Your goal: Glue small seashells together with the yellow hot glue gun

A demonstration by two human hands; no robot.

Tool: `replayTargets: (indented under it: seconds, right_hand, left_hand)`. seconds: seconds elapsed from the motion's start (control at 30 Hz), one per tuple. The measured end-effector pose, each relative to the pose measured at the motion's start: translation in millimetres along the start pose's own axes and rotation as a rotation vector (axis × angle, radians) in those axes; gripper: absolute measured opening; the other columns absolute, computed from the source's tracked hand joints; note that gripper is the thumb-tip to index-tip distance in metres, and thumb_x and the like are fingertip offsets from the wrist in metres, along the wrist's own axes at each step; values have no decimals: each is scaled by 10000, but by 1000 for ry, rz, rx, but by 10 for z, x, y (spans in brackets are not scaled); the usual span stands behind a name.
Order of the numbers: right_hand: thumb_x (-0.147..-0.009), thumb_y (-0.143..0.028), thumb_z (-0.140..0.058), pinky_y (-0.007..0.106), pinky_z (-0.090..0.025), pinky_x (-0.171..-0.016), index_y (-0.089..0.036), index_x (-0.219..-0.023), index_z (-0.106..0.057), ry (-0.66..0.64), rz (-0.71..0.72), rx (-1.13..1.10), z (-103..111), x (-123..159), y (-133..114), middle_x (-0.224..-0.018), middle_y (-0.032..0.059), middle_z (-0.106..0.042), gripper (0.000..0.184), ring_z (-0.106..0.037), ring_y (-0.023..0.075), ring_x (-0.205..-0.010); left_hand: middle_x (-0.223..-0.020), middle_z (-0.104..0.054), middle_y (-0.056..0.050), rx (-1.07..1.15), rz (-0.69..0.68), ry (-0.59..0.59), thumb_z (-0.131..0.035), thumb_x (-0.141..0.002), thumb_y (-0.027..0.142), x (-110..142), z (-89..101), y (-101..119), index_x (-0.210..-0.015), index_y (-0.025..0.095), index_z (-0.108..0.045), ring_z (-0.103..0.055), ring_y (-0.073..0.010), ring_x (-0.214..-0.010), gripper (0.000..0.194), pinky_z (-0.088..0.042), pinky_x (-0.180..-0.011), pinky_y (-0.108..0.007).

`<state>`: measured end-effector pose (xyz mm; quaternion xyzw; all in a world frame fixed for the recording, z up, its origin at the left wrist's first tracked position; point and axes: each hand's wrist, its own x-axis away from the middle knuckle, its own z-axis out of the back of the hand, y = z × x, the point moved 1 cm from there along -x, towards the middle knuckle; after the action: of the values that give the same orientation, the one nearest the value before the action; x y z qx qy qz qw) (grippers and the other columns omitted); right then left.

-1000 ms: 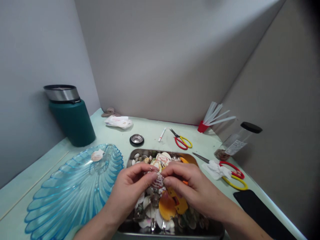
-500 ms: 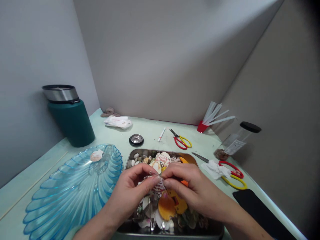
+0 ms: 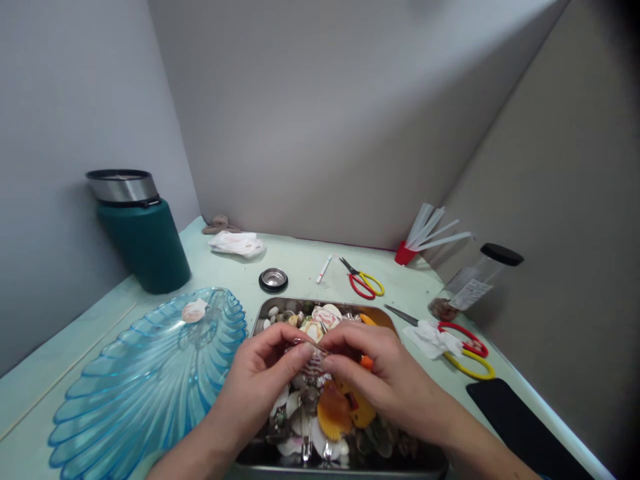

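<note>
My left hand (image 3: pixel 260 373) and my right hand (image 3: pixel 377 367) meet over a metal tray of shells. Both are closed, thumb against fingers, around something small and thin, mostly hidden by the fingertips. A striped purple-and-white shell (image 3: pixel 314 364) shows just below the fingertips; whether it is held or lies in the tray I cannot tell. Under my right hand lie an orange scallop shell (image 3: pixel 334 412) and a yellow plastic tool (image 3: pixel 364 415), partly covered. The metal tray (image 3: pixel 260 316) also contains white shells, pebbles and small metal clips.
A blue glass shell-shaped dish (image 3: pixel 145 387) stands left, with a scallop shell (image 3: pixel 195 310) in it. Behind are a green bottle (image 3: pixel 145 243), a round lid (image 3: pixel 273 280) and small scissors (image 3: pixel 364 280). Larger scissors (image 3: pixel 473 363), tissue (image 3: pixel 435 340) and a jar (image 3: pixel 465 287) are right.
My fingertips shift slightly over the tray, and the thumbs are a little farther apart than half a second ago. The thin thing between them shows more. The tray and dish stay put.
</note>
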<state>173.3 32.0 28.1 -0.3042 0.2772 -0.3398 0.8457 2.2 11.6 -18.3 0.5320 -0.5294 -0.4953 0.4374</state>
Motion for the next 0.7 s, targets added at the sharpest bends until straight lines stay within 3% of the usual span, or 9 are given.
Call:
replayTargets:
  seconds: [0.3,0.7]
  right_hand:
    - [-899,-184,-522,266,-405,-703,-176,-833,-638,21,29,80,-4,-7,21,-779,13,-642,133,-562,143,-746]
    - [-901,-200,-525,252,-380,-664,-157,-799,-616,-10,36,78,-7,4,2,-726,4,-594,143,-523,129,-702]
  left_hand:
    - [-822,-670,14,-68,-32,-12,-658,-777,250,-8,-11,-19,-848,219,-681,-585,-134,-778,80,-448,-711,-200]
    - [-711,-665,15,-66,-16,-23,-672,-761,247,-2,-10,-9,-746,190,-682,-577,-129,-695,60,-450,-662,-203]
